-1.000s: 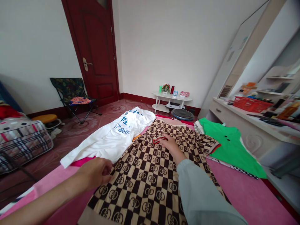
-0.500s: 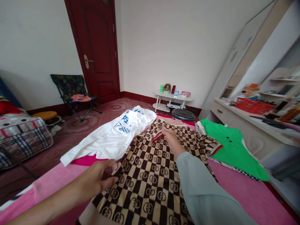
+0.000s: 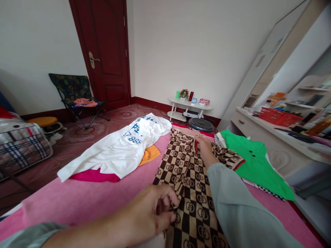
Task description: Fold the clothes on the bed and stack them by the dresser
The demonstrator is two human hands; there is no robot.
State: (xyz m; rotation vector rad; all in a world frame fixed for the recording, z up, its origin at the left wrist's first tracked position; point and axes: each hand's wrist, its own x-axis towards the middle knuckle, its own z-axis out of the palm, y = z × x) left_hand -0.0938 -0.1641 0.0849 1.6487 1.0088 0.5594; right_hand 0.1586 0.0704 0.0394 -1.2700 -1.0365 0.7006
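A brown and beige checkered shirt (image 3: 199, 196) lies on the pink bed cover (image 3: 103, 199), its left side drawn over toward the middle. My left hand (image 3: 159, 210) pinches the shirt's near left edge between thumb and fingers. Farther up, my right hand (image 3: 205, 146) is closed on the folded-over sleeve with its red and black striped cuff. The other sleeve spreads to the right, over part of a green garment (image 3: 256, 162). To the left lie a white shirt (image 3: 116, 151) with blue lettering and an orange cloth (image 3: 150, 155) partly beneath it.
A low white table (image 3: 190, 105) with small items stands by the wall. At right is a dresser with a red basket (image 3: 280, 117). A folding chair (image 3: 74, 98), a yellow stool (image 3: 42, 121) and a plaid bag (image 3: 26, 144) are on the left.
Both hands have moved right with the checkered shirt's left side, folding it inward. The orange cloth and more pink cover now show between it and the white shirt.
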